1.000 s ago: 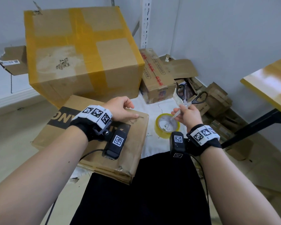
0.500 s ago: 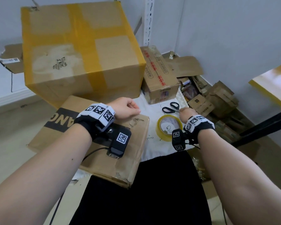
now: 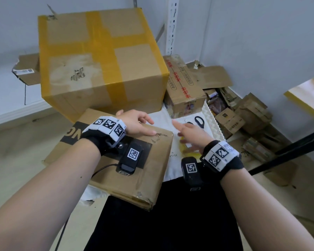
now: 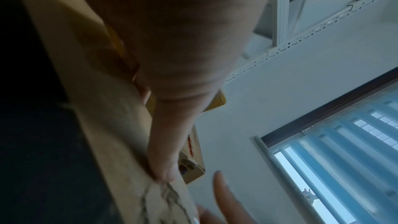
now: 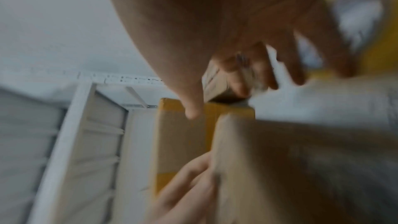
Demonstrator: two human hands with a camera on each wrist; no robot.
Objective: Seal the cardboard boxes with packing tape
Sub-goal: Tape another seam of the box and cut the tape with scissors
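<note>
Bright, soft, even light in the head view, edges bent and stretched, right hand point(image 3: 190, 134) smeared, left wrist view dim and shadowy, glowing window point(image 4: 344, 151) at 4 o'clock, right wrist view very blurry all over

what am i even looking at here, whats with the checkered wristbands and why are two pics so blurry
This is a person, not a machine, taping up boxes. The checkered bands are marker patches; below each wrist sits a small camera. The sharp picture comes from a camera on the head, looking down. The two blurry ones come from the wrist cameras, looking along the fingers.

The left hand rests with straight fingers on a flat cardboard box. The right hand is open, holding nothing, above a yellow roll of packing tape. Black scissors lie on the white surface beyond. Behind stands a big box already crossed with yellow tape.
</note>
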